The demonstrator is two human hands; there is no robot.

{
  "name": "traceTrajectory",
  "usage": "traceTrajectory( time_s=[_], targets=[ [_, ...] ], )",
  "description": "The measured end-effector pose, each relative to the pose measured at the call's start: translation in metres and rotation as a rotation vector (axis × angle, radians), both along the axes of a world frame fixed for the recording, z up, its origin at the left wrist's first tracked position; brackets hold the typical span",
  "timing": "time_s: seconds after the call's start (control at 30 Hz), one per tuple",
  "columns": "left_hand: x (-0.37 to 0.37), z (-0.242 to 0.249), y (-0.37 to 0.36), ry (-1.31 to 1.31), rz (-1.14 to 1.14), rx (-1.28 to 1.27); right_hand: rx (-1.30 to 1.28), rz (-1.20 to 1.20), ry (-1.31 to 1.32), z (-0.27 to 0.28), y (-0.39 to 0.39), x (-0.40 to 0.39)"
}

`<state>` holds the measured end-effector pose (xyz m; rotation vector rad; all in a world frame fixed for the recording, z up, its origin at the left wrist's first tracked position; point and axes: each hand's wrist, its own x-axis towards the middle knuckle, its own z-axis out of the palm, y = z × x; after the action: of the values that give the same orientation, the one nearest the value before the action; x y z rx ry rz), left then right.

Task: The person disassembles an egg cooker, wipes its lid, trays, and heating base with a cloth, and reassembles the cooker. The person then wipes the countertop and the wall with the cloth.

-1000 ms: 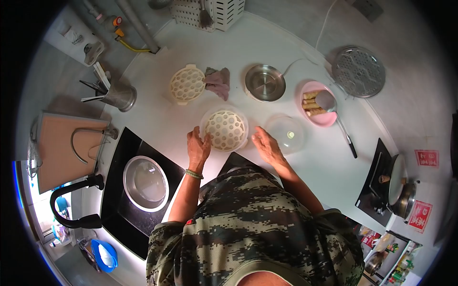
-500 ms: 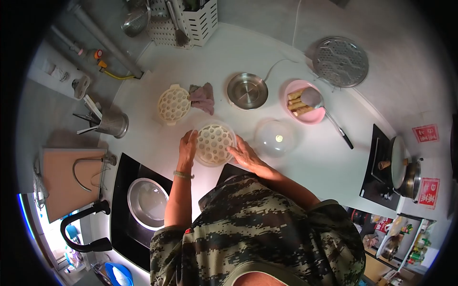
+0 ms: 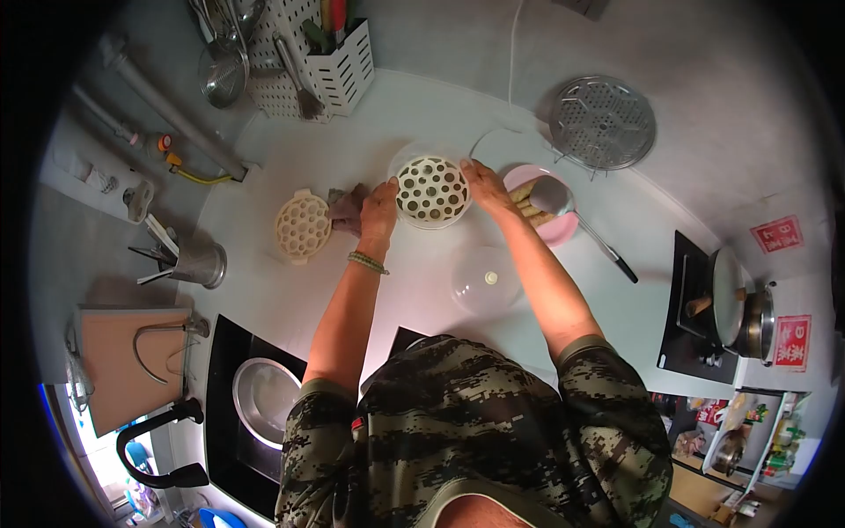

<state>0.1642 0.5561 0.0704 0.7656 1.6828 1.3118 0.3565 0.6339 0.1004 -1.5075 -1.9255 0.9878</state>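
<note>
A round cream egg-steamer tray (image 3: 431, 188) with many holes and a clear rim is held level between both hands. My left hand (image 3: 379, 211) is closed on its left side, and my right hand (image 3: 487, 187) grips the right side. The tray sits right over the spot of the steel heating dish, which it hides; dark shapes show through the holes. Nearer my body lies a clear dome lid (image 3: 486, 280) with a pale knob. A second cream holed tray (image 3: 304, 226) rests at the left, touching a purple-grey cloth (image 3: 347, 209).
A pink plate (image 3: 560, 231) of long brown food carries a spatula (image 3: 598, 236) across its edge. A perforated steel rack (image 3: 604, 121) leans at the back wall. A sink bowl (image 3: 267, 402) is front left; a hob (image 3: 700, 308) stands right.
Both hands have carried the holed tray away from my body and slightly right, over the steel dish. The dish is now covered. The camera view has shifted a little.
</note>
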Motion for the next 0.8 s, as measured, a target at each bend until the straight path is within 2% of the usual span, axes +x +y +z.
traceTrajectory(
  time_s=[0.13, 0.23, 0.33, 0.43, 0.53, 0.63, 0.8],
  targets=[
    [0.002, -0.013, 0.015, 0.265, 0.016, -0.069, -0.060, -0.026, -0.037, -0.026, 0.020, -0.005],
    [0.005, -0.013, 0.016, 0.196, 0.036, -0.025, -0.145, -0.106, -0.014, -0.010, 0.018, -0.009],
    [-0.008, -0.041, 0.025, 0.167, -0.020, -0.078, -0.259, -0.003, -0.061, -0.009, 0.025, -0.003],
    [0.001, -0.018, 0.011, 0.213, 0.025, -0.054, -0.221, -0.004, -0.037, -0.018, 0.026, -0.003],
    [-0.005, -0.026, 0.014, 0.217, -0.005, -0.023, -0.186, 0.032, 0.020, -0.014, 0.028, -0.005],
    [-0.005, -0.036, 0.019, 0.070, 0.059, -0.043, -0.253, -0.063, 0.050, -0.011, 0.026, -0.013],
    [-0.009, -0.041, 0.023, 0.059, 0.039, -0.026, -0.278, -0.112, 0.053, -0.008, 0.017, -0.016]
  ],
)
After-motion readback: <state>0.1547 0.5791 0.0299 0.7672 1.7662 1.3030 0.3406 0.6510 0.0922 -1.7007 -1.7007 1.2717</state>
